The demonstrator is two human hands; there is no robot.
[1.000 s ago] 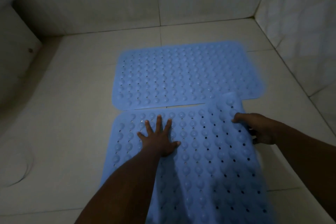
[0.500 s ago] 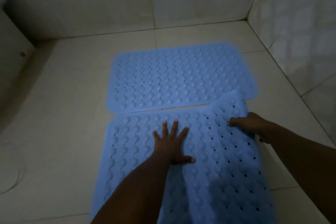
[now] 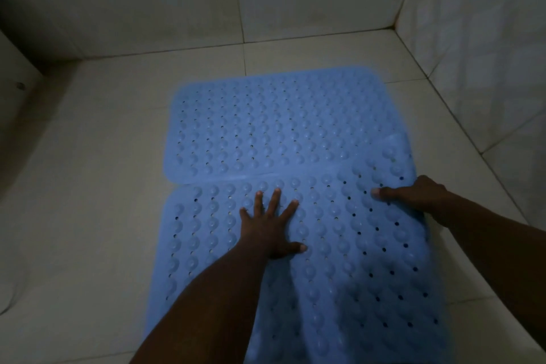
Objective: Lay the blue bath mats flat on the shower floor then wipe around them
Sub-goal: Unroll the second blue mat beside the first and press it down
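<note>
Two blue studded rubber bath mats, far (image 3: 277, 124) and near (image 3: 348, 263), cover the tiled shower floor (image 3: 88, 186). The left hand (image 3: 273, 226) presses the near one, fingers spread wide. The right hand (image 3: 413, 193) grips its raised far-right corner.

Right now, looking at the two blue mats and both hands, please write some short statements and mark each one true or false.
1. The left hand lies flat, fingers spread, on the near mat. True.
2. The right hand is on the far mat. False: it grips the near mat's right edge.
3. The near mat's far right corner overlaps the far mat. True.
4. A cloth lies on the floor. False: none is visible.
</note>
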